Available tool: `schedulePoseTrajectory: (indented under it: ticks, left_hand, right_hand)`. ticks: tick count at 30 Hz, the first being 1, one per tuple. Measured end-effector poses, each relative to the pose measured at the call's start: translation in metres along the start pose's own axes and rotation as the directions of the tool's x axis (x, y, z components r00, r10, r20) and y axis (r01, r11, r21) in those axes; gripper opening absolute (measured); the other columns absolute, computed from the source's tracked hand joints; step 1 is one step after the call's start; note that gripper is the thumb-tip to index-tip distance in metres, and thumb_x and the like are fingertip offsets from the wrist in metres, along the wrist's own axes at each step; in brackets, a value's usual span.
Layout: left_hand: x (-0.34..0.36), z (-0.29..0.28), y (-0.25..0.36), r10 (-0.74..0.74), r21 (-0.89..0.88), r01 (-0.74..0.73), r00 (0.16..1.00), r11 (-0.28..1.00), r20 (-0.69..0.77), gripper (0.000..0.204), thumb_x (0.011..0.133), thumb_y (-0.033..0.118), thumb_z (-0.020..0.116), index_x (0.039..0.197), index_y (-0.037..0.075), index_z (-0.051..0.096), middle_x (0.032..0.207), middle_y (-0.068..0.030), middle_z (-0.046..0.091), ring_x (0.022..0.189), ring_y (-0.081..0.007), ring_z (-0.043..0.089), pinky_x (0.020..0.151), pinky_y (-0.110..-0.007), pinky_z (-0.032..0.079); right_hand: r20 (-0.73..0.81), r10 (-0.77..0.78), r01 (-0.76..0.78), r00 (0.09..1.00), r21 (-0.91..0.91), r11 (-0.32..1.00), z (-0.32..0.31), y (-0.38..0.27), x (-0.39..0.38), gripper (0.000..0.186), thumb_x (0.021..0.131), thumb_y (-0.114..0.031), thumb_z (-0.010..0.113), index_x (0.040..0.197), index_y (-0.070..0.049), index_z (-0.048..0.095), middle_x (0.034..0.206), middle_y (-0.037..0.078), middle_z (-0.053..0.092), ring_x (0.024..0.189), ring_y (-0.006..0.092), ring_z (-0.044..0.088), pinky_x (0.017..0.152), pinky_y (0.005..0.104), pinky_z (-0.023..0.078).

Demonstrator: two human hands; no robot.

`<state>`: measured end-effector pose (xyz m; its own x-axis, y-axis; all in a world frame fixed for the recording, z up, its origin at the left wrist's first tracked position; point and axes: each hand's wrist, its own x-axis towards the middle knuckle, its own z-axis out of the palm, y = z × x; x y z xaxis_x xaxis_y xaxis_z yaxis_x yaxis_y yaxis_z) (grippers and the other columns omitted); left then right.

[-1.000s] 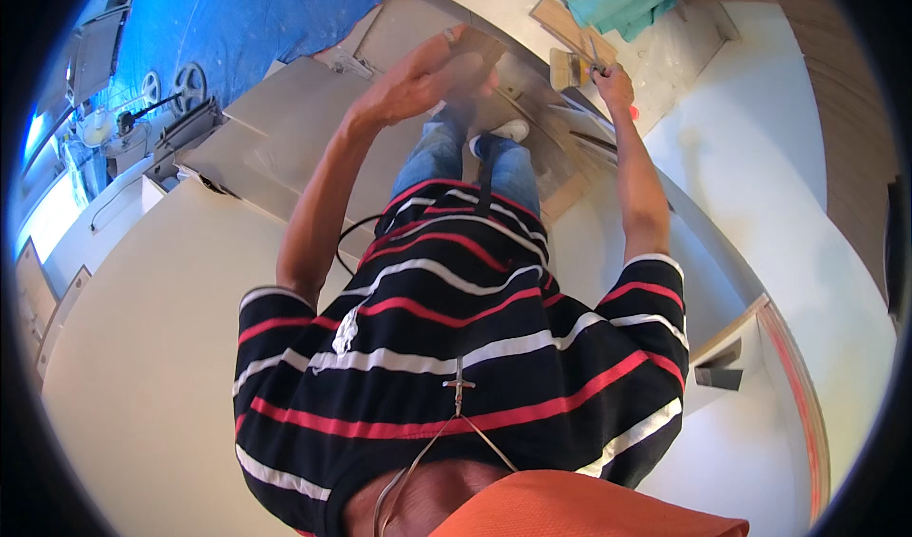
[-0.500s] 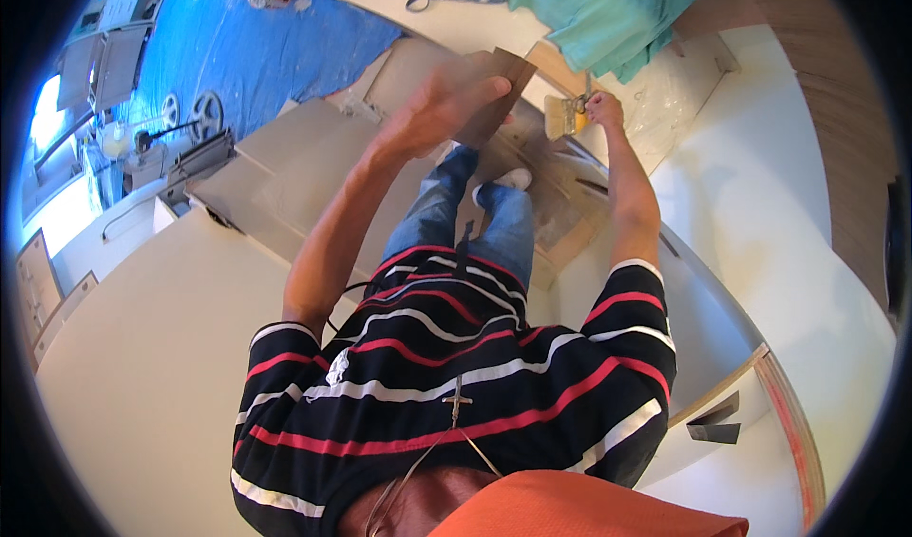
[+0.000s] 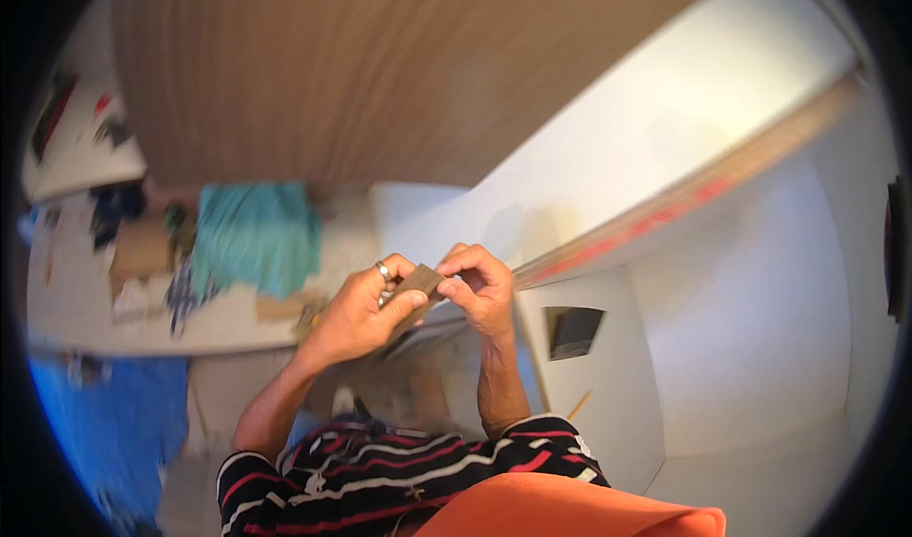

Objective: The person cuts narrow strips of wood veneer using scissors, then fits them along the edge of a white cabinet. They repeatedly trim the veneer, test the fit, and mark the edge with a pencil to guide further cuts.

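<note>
Both my hands are together in front of my chest at a small brown wood-grain piece (image 3: 419, 280). My left hand (image 3: 366, 314), with a ring on one finger, is closed around it, the thumb lying along its face. My right hand (image 3: 483, 285) pinches at the end of the same piece, its fingertips bent against the edge. Whether something thin is between those right fingertips is hidden. Beyond my hands stands a large panel with brown wood grain (image 3: 313, 71).
A white panel (image 3: 608, 147) with a bare wooden edge runs up on the right. Dark flat offcuts (image 3: 576, 333) and a pencil-like stick (image 3: 579, 404) lie on a white surface below it. A turquoise cloth (image 3: 256, 238) lies on the bench at left, and blue sheeting (image 3: 123, 423) hangs lower left.
My view has swung to the right, toward the large panels. The wide brush has left my right hand, which has come over to the brown piece in my left hand.
</note>
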<state>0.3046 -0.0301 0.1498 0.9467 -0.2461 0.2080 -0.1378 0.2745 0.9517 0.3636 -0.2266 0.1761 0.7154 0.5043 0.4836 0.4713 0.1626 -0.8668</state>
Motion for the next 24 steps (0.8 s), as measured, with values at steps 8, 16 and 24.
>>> schedulePoseTrajectory:
  ticks: [8,16,24]
  left_hand:
    - [0.145,0.123,0.130,0.747,-0.227,-0.713,0.651,0.664,0.138,0.024,0.095,0.011,0.066,0.114,-0.001,0.056,0.091,-0.0104,0.066,0.082,-0.0148,0.065,0.074,-0.031,0.052]
    - [0.214,0.217,0.207,0.927,-0.003,-0.927,0.375,0.375,-0.005,0.059,0.086,0.014,0.076,0.137,0.003,0.049,0.137,-0.0232,0.048,0.124,-0.0332,0.053,0.103,-0.044,0.046]
    - [0.256,0.264,0.171,0.958,0.484,-0.873,0.186,0.059,0.219,0.060,0.085,0.013,0.071,0.142,0.007,0.054,0.151,-0.0125,0.046,0.146,-0.0332,0.034,0.114,-0.065,0.028]
  right_hand:
    - [-0.379,-0.447,0.093,0.810,-0.671,0.736,-0.052,-0.210,0.042,0.012,0.097,-0.008,0.069,0.103,-0.001,0.062,0.084,0.003,0.066,0.076,0.0087,0.061,0.068,0.0243,0.051]
    - [-0.258,-0.725,-0.153,0.639,-0.966,0.209,-0.157,-0.384,0.132,0.029,0.087,-0.021,0.078,0.097,0.004,0.069,0.078,0.001,0.063,0.064,0.0071,0.052,0.058,0.0241,0.042]
    - [-0.358,-0.752,-0.204,0.553,-0.934,0.295,-0.266,-0.497,0.218,0.029,0.083,-0.020,0.084,0.094,0.004,0.072,0.071,0.002,0.063,0.056,0.0078,0.055,0.053,0.0206,0.047]
